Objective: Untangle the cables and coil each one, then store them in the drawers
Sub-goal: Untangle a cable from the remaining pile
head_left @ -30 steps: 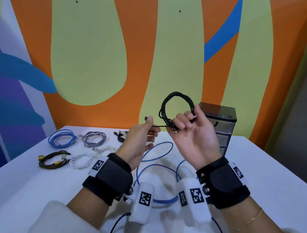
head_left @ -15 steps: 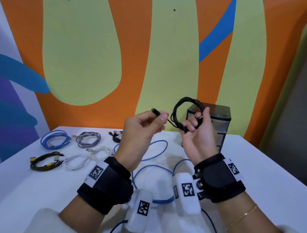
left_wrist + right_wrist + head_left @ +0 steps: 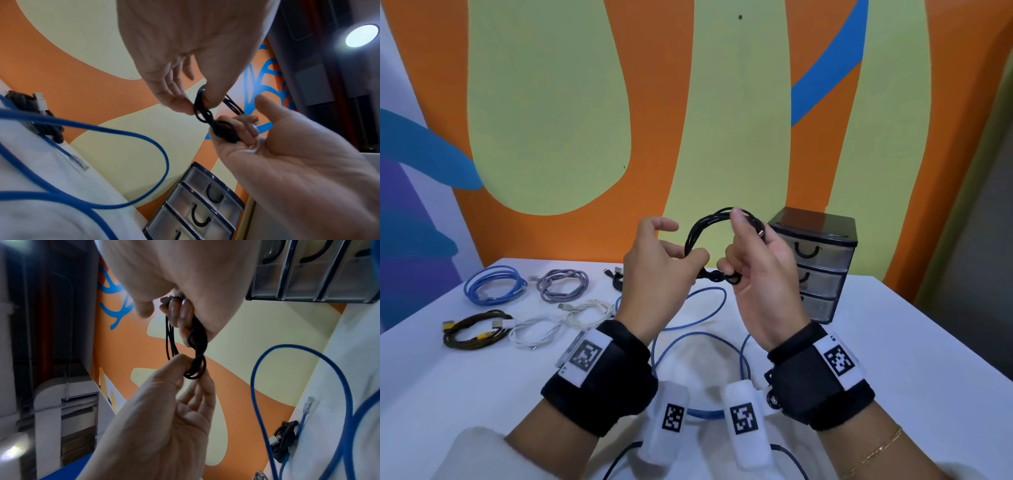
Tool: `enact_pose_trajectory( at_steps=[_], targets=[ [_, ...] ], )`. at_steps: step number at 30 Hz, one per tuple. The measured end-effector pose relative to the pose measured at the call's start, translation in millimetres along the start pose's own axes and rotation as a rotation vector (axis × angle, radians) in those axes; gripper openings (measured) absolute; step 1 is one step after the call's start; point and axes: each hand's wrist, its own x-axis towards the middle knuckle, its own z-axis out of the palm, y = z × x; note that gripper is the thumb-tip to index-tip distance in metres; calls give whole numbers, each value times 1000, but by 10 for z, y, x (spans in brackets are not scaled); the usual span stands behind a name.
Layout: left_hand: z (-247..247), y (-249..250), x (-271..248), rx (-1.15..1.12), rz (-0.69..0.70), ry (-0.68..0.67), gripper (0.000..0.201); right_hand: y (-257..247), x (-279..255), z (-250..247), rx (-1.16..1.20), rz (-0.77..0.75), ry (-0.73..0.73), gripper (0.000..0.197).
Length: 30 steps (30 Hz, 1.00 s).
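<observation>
A black cable (image 3: 693, 233) is wound into a small coil and held up in front of the wall, with its lower part wrapped in twists. My left hand (image 3: 697, 263) pinches the coil's lower left between thumb and fingers (image 3: 180, 105). My right hand (image 3: 734, 269) curls round the twisted lower right, index finger raised to the coil's top; a plug end shows by its fingers (image 3: 176, 311). A loose blue cable (image 3: 705, 415) lies in wide loops on the table under my hands. The small black drawer unit (image 3: 818, 274) stands behind my right hand, its three drawers pushed in.
Several coiled cables lie at the table's left: blue (image 3: 494, 284), grey (image 3: 563, 284), two white (image 3: 585, 311), and black-and-yellow (image 3: 476, 332). A dark coil (image 3: 616, 279) sits behind my left hand. The white table (image 3: 911, 359) ends at a painted wall.
My left hand held the cable's free end apart from the coil. That end is now wound round the coil's lower part, and the left hand pinches the coil itself. The right index finger has stretched upward.
</observation>
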Motion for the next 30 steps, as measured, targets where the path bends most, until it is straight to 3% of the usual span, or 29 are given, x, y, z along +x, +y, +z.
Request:
enact_pose_trajectory(
  at_steps=[3, 7, 11, 16, 22, 28, 30],
  targets=[
    [-15, 20, -10, -89, -65, -20, 51, 45, -13, 16, -16, 7, -23, 30],
    [-16, 75, -35, -216, 59, 66, 65, 96, 24, 30, 41, 39, 57, 9],
    [33, 35, -38, -341, -7, 84, 81, 148, 63, 13, -1, 31, 117, 22],
    [-21, -63, 39, -372, -200, 18, 38, 226, 107, -142, -418, -30, 131, 19],
    [-113, -60, 104, 91, 10, -8, 17, 199, 157, -198, -472, -87, 90, 23],
    [-224, -46, 182, 167, 40, 44, 15, 195, 150, -202, -583, -16, -23, 20],
    [-300, -15, 233, 175, 62, 105, 15, 218, 161, -258, -668, 31, -89, 40]
  ],
)
